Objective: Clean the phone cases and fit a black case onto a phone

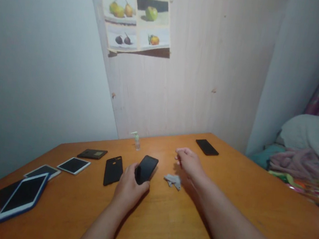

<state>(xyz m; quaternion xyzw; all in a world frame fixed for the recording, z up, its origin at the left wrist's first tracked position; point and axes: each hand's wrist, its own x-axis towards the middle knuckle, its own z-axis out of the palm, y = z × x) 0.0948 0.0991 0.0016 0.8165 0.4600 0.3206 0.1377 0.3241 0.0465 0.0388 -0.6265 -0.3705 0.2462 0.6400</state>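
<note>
My left hand [130,187] grips a black smartphone [147,168] by its edges, thumb on the near side, screen tilted up. To the right, my right hand [189,162] hovers over the table with its fingers curled together; whatever they may hold is hidden. Just below it lies a crumpled grey cloth [173,181]. A black phone case [113,170], with cutouts at its top, lies left of my left hand. Behind the smartphone stands a small clear pump bottle [136,142].
Another black phone [207,147] lies at the table's far right. On the left are a dark phone [92,153], two white-framed devices [73,165] and a blue-edged white tablet [24,194] resting on a dark flat piece. Walls border the wooden table [158,227]; bedding [308,151] is piled right.
</note>
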